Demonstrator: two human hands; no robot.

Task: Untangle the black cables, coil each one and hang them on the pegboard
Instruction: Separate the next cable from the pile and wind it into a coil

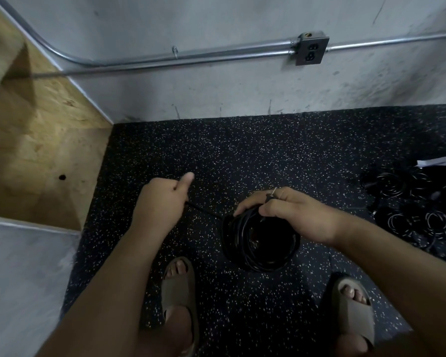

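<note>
Black rubber floor [242, 155] flecked with pale specks meets a grey concrete wall [216, 94]. Along the wall runs a metal conduit [191, 56], which feeds a grey outlet box [310, 48]. A chipboard panel [49, 140] closes off the corner on the left.

The person stands over the floor in grey slide sandals, the left sandal [178, 292] and the right sandal [353, 307] both showing at the bottom of the view.

The right hand [294, 215] holds a coil of black cable [242, 243] by its top, its grip closed with the fingers curled over the bundled loops, and the rest of the coil hangs below the hand above the floor. The metal prongs of a plug [274, 191] stick up between the fingers.

From the coil's upper left a single strand [204, 211] runs taut to the left hand [160, 199]. That hand's grip is a closed fist around the strand, with the thumb stretched forward.

Near the right edge, well apart from the coil, a pile of black cables [410, 210] lies on the floor in loose overlapping loops.
</note>
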